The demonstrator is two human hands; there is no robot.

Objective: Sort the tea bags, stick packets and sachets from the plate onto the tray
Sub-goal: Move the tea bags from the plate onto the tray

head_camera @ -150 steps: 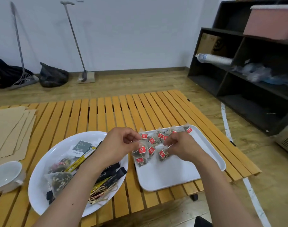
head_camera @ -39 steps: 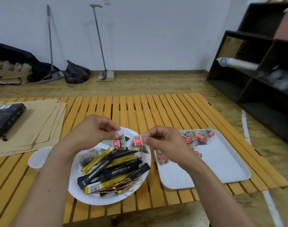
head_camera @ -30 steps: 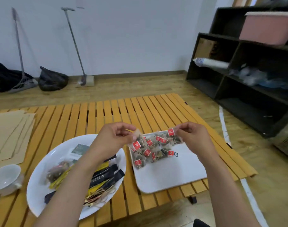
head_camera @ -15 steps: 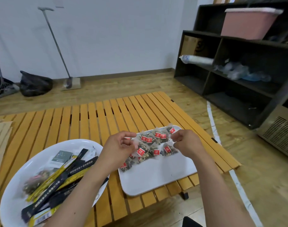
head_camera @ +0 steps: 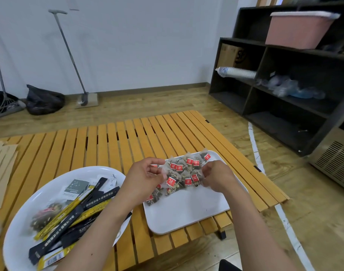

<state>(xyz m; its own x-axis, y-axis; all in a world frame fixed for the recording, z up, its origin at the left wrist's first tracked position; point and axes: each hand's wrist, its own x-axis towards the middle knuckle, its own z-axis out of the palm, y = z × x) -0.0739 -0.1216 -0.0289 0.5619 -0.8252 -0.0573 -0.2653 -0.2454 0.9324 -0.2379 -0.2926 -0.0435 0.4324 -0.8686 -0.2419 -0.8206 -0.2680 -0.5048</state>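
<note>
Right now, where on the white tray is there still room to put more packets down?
The near half of the tray is bare, from below the tea bags to its front rim. The far half is crowded with tea bags, and the left hand and right hand work there. The plate is full too.

One wide-angle view from the person's head, looking forward and down over the slatted desk; the near edge with plate and tray lies close below, while floor, wall and shelf fill the far field
</note>
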